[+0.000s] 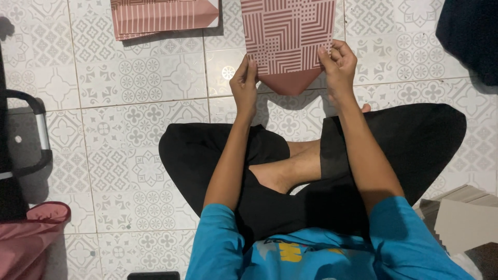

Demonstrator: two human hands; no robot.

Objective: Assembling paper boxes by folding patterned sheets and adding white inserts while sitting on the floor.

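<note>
Paper (288, 36), patterned in pink and white lines, lies flat on the tiled floor (155, 78) just ahead of the person's crossed legs (270, 155), its long axis running away from them. Its near edge is folded into a plain pink point (290, 83). Left of the paper lies a stack (163, 18) of similar sheets. The right hand (340, 65) sits at the paper's near right corner, fingers (327, 54) pinched on the edge; the left hand (245, 83) sits at the near left corner, fingers pressed together against the fold. Both hands are equally near the paper, which extends forward from them.
</note>
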